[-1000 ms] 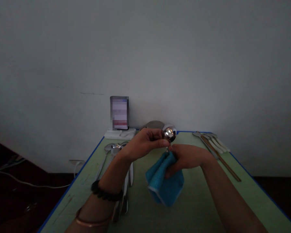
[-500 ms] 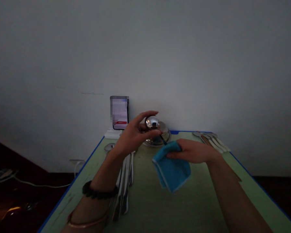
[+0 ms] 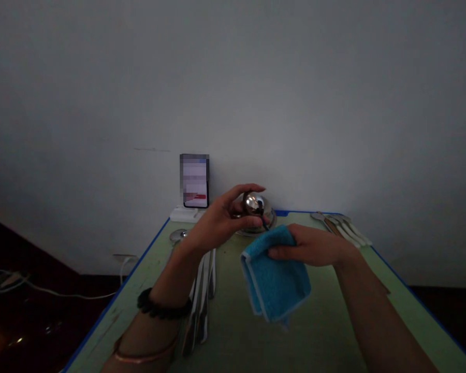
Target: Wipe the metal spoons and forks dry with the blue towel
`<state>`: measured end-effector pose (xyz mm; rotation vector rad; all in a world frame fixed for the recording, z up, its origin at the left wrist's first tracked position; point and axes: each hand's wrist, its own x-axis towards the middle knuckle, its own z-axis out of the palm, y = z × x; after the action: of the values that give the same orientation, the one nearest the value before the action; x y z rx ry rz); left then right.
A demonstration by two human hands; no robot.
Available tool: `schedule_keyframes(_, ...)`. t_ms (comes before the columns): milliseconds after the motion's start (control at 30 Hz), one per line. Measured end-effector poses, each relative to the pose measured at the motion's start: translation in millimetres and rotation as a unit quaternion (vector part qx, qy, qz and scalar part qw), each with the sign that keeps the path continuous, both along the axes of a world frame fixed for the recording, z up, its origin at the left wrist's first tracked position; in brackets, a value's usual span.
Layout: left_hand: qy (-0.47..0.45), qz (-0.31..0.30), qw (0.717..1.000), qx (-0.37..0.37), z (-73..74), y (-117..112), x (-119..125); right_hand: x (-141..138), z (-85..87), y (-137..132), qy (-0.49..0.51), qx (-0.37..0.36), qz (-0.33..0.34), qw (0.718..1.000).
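My left hand [image 3: 229,215] is closed around a shiny round-bowled spoon [image 3: 253,203], thumb below and fingers above the bowl. A thin dark stretch of the spoon's handle runs down toward a folded blue cloth [image 3: 277,280]. In my right hand [image 3: 303,246] the cloth is pinched between thumb and fingers, wrapped over the handle, whose end is hidden. Right behind the bowl, round metal dishes [image 3: 271,215] rest on the table, partly covered by my left hand.
Several knives and spoons [image 3: 202,305] lie beneath my left forearm. More cutlery with pale handles [image 3: 349,230] is at the far right of the green table [image 3: 233,331]. A phone [image 3: 195,181] stands on a white holder [image 3: 184,214] against the wall.
The spoon's bowl and my left hand have shifted slightly right and down in view. The cloth hangs a little lower, still in my right hand.
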<state>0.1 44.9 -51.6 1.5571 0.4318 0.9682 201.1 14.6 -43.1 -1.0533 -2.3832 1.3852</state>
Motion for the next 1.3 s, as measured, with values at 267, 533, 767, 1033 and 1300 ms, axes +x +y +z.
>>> schedule_keyframes(267, -0.017, -0.052, 0.998, -0.04, -6.6, -0.2, 12.8, -2.0, -8.9, 2.6, -0.021, -0.045, 0.04, 0.998)
schedule_keyframes(533, 0.037, -0.042, 0.998, -0.024, -4.8, -2.1, 12.8, -3.9, -4.8, 1.9, -0.059, -0.017, 0.034, 0.998)
schedule_keyframes(767, 0.059, -0.061, 0.996, 0.003, -2.9, -4.1, 14.2, -6.0, -3.7, 0.1, -0.072, -0.001, 0.038, 0.997)
schedule_keyframes(1033, 0.052, -0.091, 0.994, 0.009, 0.2, -7.2, 17.0, -7.8, -7.7, -0.5, -0.089, 0.042, 0.001, 0.995)
schedule_keyframes(1300, 0.05, -0.067, 0.995, 0.045, -5.9, -3.2, 17.1, -7.1, -10.6, 2.4, -0.099, 0.066, 0.002, 0.993)
